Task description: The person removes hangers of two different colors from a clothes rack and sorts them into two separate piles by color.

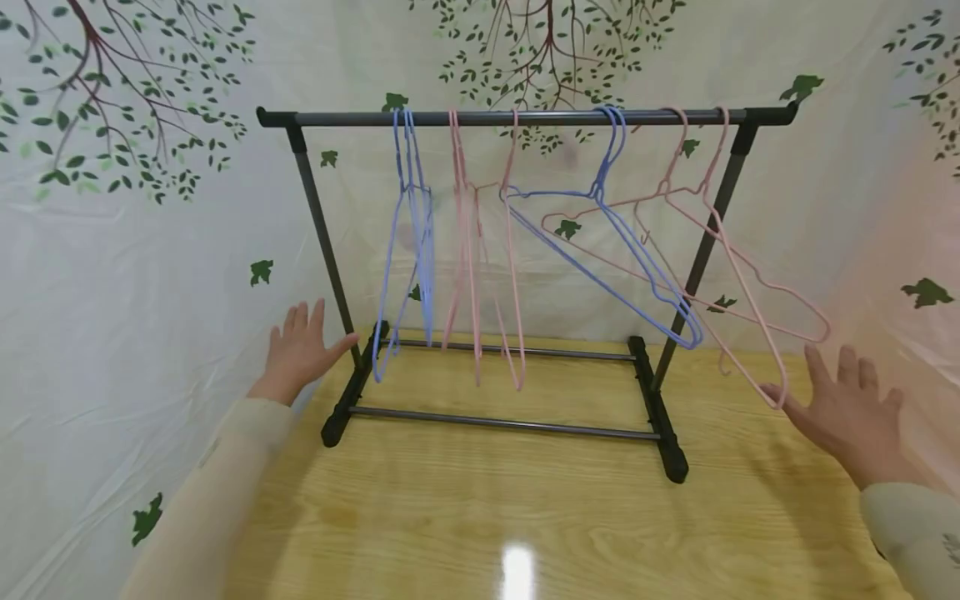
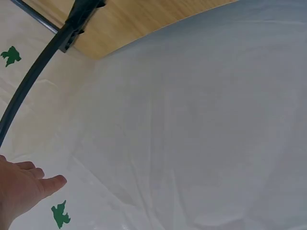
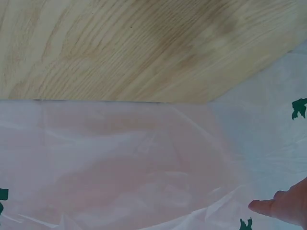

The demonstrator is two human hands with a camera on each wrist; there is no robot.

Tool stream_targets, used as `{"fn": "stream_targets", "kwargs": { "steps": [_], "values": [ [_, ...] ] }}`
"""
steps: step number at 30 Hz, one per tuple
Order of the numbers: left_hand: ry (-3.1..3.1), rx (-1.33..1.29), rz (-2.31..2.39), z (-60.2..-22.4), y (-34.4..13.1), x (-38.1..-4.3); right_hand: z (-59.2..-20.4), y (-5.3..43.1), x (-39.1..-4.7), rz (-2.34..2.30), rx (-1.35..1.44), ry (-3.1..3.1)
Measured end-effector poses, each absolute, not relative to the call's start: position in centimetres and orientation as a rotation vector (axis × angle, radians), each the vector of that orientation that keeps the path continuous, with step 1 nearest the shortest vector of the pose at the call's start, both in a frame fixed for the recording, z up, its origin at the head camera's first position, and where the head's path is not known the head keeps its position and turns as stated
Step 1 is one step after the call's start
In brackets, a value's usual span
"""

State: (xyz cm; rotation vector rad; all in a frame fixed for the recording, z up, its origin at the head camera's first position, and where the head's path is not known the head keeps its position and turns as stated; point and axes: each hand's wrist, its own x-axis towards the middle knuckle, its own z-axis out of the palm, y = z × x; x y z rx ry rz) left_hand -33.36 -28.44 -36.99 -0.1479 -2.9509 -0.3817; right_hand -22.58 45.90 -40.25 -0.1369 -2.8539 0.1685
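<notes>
A dark metal clothes rack [image 1: 480,118] stands in the middle of the head view. From its bar hang blue hangers [image 1: 423,250] at the left, pink hangers [image 1: 476,275] beside them, a second blue group [image 1: 600,193] right of centre, and more pink hangers [image 1: 757,321] at the right end. My left hand [image 1: 296,354] is held up with fingers spread, its thumb overlapping the rack's left post. My right hand [image 1: 855,417] also has its fingers spread, and its thumb overlaps the lower corner of the rightmost pink hanger. Neither hand holds anything.
The rack's black feet [image 1: 671,450] rest on a wood-grain surface [image 1: 450,517]. Behind and at both sides hangs a pale sheet [image 1: 150,292] printed with branches and green leaves. The right-hand hangers stick out past the right post [image 1: 705,250].
</notes>
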Motion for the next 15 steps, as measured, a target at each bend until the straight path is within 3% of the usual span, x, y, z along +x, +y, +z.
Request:
{"fn": "stream_targets", "kwargs": {
  "steps": [15],
  "values": [
    [-2.853,-0.141,-0.407,-34.9,-26.9,-35.3,-39.6,44.7,-23.5,0.213,-0.079,-2.81]
  ]
}}
